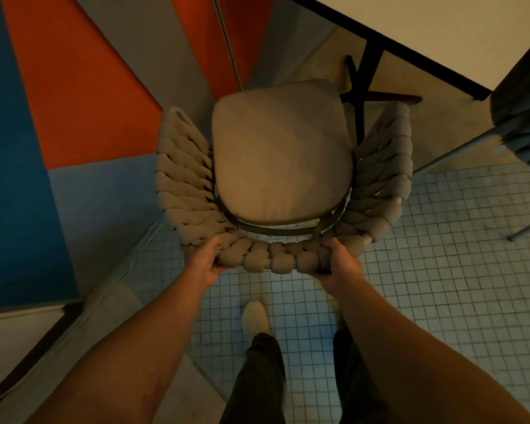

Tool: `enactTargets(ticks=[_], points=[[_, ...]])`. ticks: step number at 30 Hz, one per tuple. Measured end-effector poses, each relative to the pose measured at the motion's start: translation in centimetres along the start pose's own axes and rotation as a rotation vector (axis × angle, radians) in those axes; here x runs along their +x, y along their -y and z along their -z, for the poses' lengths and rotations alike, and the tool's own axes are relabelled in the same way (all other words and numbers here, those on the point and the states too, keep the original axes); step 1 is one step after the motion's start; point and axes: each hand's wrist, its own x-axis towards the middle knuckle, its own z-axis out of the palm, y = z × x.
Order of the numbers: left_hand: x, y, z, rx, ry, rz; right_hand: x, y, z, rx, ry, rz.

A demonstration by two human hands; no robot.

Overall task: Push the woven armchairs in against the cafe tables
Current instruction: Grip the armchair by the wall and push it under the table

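So both hands are clamped on the back rim of the woven armchair, one near each end of the curve and well apart from each other. The left hand has its thumb up on the top of the chunky braid, and its fingers curl underneath, out of sight. The right hand has the same kind of grip on the other side, thumb on top and the rest wrapped round the padded weave. Neither one is holding anything else.

The chair stands on the small-tiled floor and faces away from the person, toward the pale surface at the upper right. Its seat cushion shows whole, with none of it tucked under the top. The front of the chair sits just beside the dark cross-shaped base.

A darker woven chair is at the right edge, and there's an orange and blue wall on the left. One light shoe is stepping forward between the arms.
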Motion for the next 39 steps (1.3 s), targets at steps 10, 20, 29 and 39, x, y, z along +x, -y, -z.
enactTargets(ticks=[10, 20, 29, 39], points=[[0.9, -4.1, 0.8, 0.155, 0.09, -0.019, -0.2, -4.0, -1.6, 0.115, -0.003, -0.036], [1.9, -8.1, 3.2, 0.276, 0.219, -0.106, -2.7, -6.6, -2.8, -0.012, 0.027, -0.016], [0.3, -7.5, 4.0, 0.171, 0.152, -0.077, -7.6, -2.0, -1.8, -1.382, -0.131, 0.642], [0.2, -4.2, 2.1, 0.06, 0.094, -0.088, -3.0, 1.7, -2.3, -2.305, 0.352, 0.7]])
